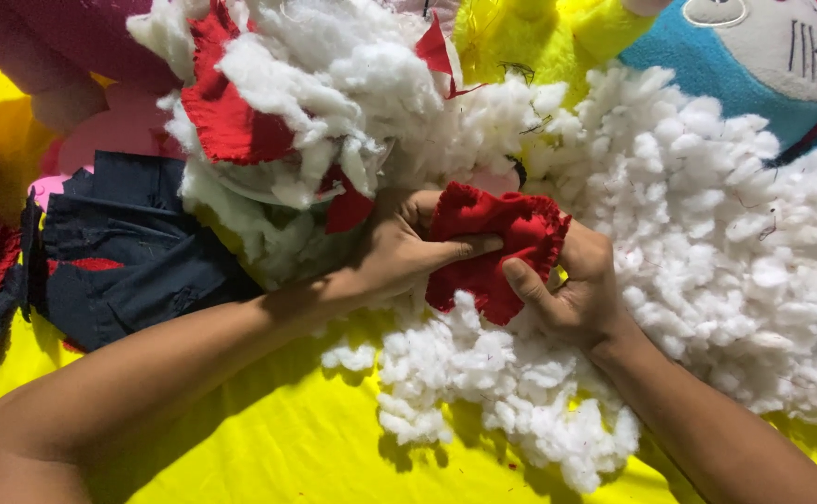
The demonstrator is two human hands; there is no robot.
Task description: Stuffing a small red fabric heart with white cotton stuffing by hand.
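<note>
Both hands are clamped on the small red fleece fabric piece [494,250], left hand [407,250] and right hand [572,285] pinching opposite sides, loose white stuffing fluff [707,215] just right of it on the yellow sheet [268,439].

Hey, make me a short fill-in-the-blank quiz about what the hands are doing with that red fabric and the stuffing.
1. Both hands, the left hand and the right hand, grip a piece of fabric whose colour is ____.
2. The loose stuffing heaped around the hands is ____ in colour.
3. The sheet spread under the arms is ____.
4. The dark blue garment lies on the person's ____ side.

Missing words: red; white; yellow; left
</note>
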